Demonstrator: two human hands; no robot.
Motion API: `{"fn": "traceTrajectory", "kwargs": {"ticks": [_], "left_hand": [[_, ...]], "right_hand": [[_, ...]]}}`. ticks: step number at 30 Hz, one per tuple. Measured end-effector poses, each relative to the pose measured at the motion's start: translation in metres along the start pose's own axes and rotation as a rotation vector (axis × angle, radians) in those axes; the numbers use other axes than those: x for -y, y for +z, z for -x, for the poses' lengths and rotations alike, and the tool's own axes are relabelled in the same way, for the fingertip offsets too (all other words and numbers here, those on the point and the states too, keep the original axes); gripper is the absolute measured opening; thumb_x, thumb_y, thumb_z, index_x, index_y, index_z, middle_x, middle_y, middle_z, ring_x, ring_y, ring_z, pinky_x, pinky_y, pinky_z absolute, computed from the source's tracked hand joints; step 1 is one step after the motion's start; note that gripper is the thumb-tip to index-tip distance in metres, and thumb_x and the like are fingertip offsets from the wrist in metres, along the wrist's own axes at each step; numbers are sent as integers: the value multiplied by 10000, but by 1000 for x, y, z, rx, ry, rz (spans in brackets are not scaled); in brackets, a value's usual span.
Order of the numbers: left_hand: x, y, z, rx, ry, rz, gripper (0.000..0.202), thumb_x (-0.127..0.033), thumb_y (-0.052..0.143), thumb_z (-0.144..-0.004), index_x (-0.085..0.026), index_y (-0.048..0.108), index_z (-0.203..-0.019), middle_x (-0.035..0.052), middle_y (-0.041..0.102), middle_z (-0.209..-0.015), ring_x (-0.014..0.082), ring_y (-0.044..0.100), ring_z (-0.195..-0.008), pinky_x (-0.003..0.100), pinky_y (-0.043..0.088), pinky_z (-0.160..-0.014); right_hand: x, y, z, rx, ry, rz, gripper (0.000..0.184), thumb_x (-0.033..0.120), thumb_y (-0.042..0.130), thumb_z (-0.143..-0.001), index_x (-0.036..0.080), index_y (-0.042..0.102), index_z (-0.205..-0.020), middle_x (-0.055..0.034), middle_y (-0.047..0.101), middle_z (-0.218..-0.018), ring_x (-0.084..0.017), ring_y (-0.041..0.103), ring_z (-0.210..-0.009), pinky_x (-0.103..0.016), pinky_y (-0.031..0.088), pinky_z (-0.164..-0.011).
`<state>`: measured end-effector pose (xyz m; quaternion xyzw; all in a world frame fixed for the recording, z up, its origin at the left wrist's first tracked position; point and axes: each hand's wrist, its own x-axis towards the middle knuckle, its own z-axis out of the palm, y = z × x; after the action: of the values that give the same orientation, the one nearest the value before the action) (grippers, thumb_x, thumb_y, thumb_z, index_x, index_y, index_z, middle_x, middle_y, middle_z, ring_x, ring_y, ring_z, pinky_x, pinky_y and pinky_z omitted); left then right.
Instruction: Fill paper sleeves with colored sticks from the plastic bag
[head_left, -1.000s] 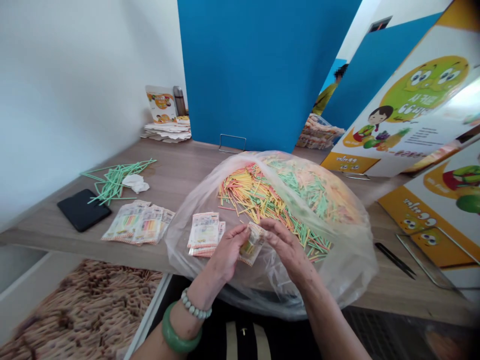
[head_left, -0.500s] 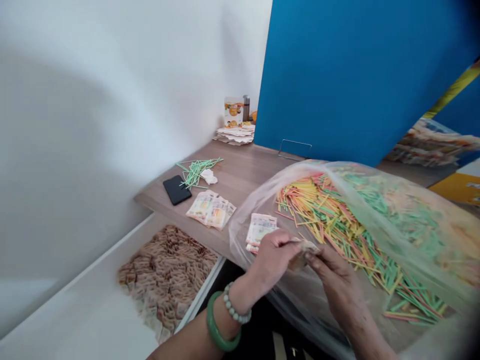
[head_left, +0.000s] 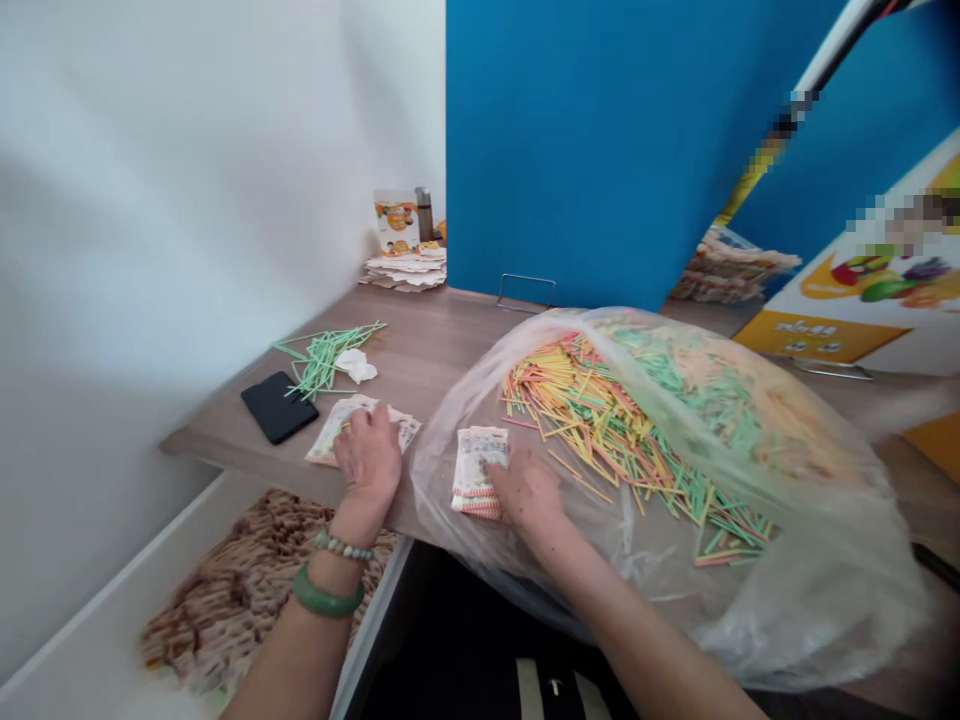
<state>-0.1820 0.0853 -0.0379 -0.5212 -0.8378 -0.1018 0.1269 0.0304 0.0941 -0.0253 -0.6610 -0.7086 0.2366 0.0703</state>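
Observation:
My left hand (head_left: pixel 367 455) lies flat, fingers down, on a small pile of filled packets (head_left: pixel 326 445) near the table's front edge. My right hand (head_left: pixel 527 490) rests with its fingertips on a stack of printed packets (head_left: pixel 474 468) that sits on a big clear plastic bag (head_left: pixel 750 570). A heap of red, yellow and green sticks (head_left: pixel 600 420) fills the bag just beyond the right hand. On my left wrist are a green bangle and a bead bracelet.
A black phone (head_left: pixel 279 406), loose green sticks (head_left: pixel 322 355) and a crumpled tissue (head_left: pixel 356 366) lie left of the packets. A white bin (head_left: pixel 90 620) of brown packets sits below the table edge. A blue partition (head_left: pixel 600 150), paper piles (head_left: pixel 409 270) and printed boards (head_left: pixel 862 300) stand behind.
Both hands held one packet together over the bag. Now they are apart: the left has gone left onto the packet pile on the table, the right down onto the stack on the bag.

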Motion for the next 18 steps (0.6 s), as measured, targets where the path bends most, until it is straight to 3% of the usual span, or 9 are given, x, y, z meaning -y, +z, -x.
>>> {"fn": "traceTrajectory", "kwargs": {"ticks": [5, 8, 10, 12, 15, 18], "left_hand": [[2, -5, 3, -141, -26, 91, 397, -329, 446, -959, -154, 590, -1285, 189, 597, -1166, 360, 569, -1040, 469, 445, -841], [-6, -16, 14, -202, 26, 318, 379, -372, 444, -949, -151, 683, -1143, 168, 627, -1149, 335, 580, -1050, 469, 452, -893], [-20, -25, 24, -145, 89, 557, 393, -422, 444, -936, -157, 717, -1037, 138, 657, -1069, 295, 601, -990, 437, 470, -890], [-38, -35, 35, 12, 83, 828, 412, -490, 522, -877, -169, 709, -1057, 103, 676, -1011, 249, 615, -879, 399, 502, -819], [-67, -47, 47, 442, -12, 1224, 533, -517, 736, -681, -164, 700, -1079, 63, 696, -901, 194, 607, -707, 323, 513, -631], [-90, -56, 56, 816, -152, 1523, 500, -452, 846, -556, -132, 726, -921, 65, 720, -791, 199, 645, -672, 300, 522, -594]], "right_hand": [[-7, -4, -1, -52, 113, -187, 304, 242, 509, -871, 183, 611, -1152, -126, 732, -1061, -286, 680, -1009, -360, 469, -832], [-10, -13, 2, -102, 79, -250, 400, 182, 518, -841, 189, 579, -1237, -119, 719, -1125, -267, 669, -1015, -348, 462, -849], [-13, -20, 6, -127, 52, -297, 454, 169, 537, -828, 193, 557, -1281, -110, 717, -1118, -252, 666, -988, -342, 459, -850], [-17, -25, 11, -151, 6, -393, 332, 183, 525, -842, 197, 625, -1158, -82, 725, -1029, -230, 660, -928, -325, 459, -826], [-25, -28, 23, -141, -159, -724, 176, 214, 484, -854, 194, 656, -883, -33, 704, -870, -181, 631, -822, -277, 462, -756], [-40, -31, 34, -19, -294, -1012, 157, 277, 490, -849, 193, 622, -838, 1, 650, -756, -152, 585, -700, -252, 463, -673]]}}
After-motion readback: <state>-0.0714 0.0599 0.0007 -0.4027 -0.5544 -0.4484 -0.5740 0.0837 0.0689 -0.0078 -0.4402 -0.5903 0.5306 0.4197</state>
